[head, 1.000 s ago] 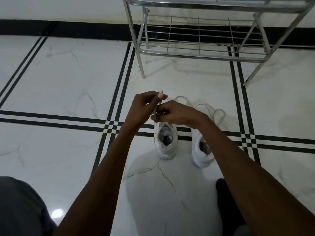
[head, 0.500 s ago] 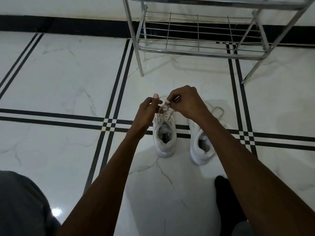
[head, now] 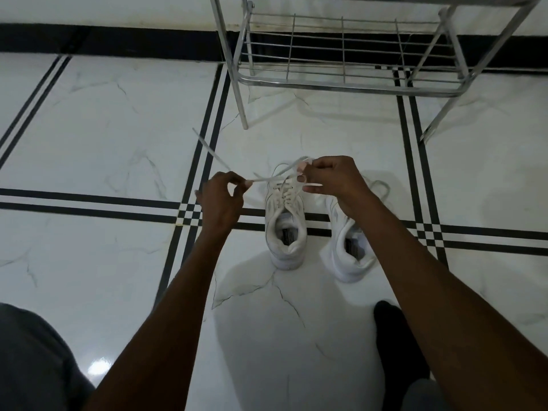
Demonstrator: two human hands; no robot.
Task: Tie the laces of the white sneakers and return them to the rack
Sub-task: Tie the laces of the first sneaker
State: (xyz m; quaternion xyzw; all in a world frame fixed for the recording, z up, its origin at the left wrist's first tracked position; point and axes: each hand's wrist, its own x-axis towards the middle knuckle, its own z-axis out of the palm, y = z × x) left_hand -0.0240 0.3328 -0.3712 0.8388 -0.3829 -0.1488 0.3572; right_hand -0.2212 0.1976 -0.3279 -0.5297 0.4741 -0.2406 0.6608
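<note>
Laces [head: 268,179] of the left sneaker [head: 286,223] are being pinched in closed grips by left hand [head: 221,200] and right hand [head: 332,178], pulled apart above the floor [head: 103,129].

The floor [head: 98,120] was shiny white stone with thin grey veins and smooth black stripes, and it had a bright spot of light on it. The rack [head: 341,84] was made of shiny silver metal bars and thin wires. The two sneakers [head: 286,229] looked like soft, dull white leather with cloth inside. The laces [head: 207,148] were flat white cloth. The trousers [head: 32,363] were dull grey cloth.
</note>
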